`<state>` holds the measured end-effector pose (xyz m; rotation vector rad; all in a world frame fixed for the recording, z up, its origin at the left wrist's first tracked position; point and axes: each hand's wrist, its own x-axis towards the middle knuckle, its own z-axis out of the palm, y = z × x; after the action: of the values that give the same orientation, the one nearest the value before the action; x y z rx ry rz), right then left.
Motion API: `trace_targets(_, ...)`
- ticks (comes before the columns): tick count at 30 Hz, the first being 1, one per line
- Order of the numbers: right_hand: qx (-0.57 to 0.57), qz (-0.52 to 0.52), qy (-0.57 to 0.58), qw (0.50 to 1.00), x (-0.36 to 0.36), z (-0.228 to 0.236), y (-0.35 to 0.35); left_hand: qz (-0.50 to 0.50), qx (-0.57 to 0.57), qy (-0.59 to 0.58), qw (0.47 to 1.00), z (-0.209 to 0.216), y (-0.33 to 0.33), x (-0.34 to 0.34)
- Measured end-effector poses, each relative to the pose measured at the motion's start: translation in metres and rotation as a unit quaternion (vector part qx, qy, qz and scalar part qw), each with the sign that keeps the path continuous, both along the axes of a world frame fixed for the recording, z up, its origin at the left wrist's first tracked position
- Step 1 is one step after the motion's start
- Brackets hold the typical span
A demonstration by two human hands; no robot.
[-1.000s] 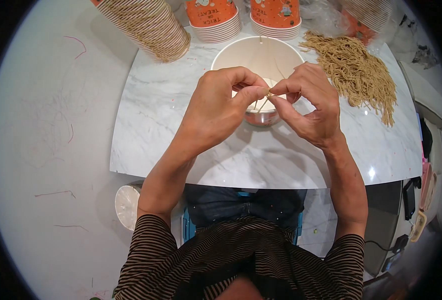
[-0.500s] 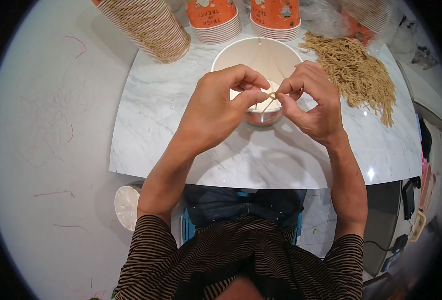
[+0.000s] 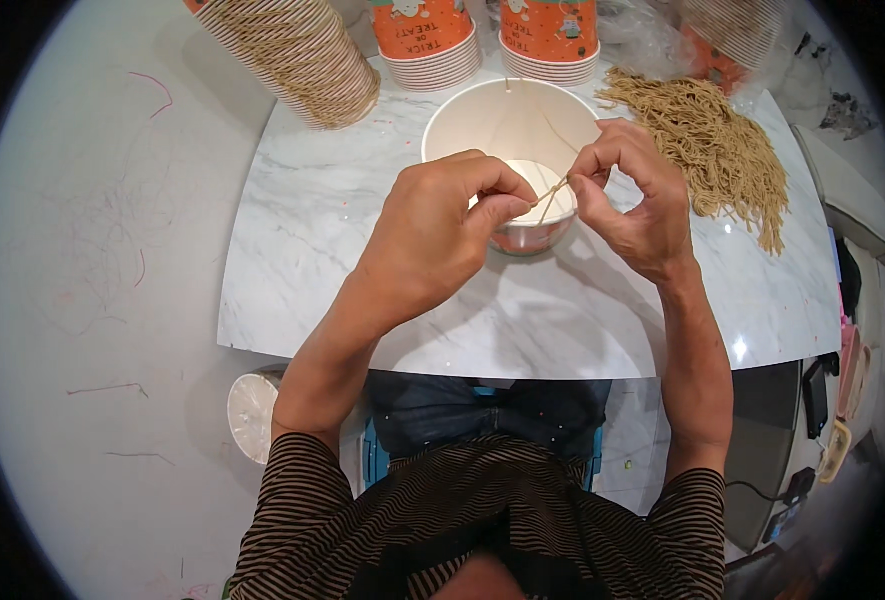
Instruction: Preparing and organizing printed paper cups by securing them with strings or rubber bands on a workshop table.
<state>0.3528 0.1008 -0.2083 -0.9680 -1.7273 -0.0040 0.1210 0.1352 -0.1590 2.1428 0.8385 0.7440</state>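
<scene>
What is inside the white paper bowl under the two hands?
The white paper bowl looks nearly empty: pale walls and a thin strand hanging in. The left hand and right hand cover its near part.

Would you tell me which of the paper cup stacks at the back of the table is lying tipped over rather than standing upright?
The striped brown stack at the back left leans diagonally on its side; the two orange stacks beside it stand upright.
</scene>
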Motion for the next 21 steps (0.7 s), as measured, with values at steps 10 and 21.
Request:
trace_targets(10, -0.053, 0.000, 0.048, 0.997, -0.003, -0.001, -0.004, 0.001, -0.008, 0.028, 1.000, 0.001, 0.003, 0.009)
trace_targets(21, -0.083, 0.032, 0.152, 0.984, -0.002, 0.000, -0.008, 0.003, -0.066, -0.032, 0.997, 0.005, 0.003, 0.024)
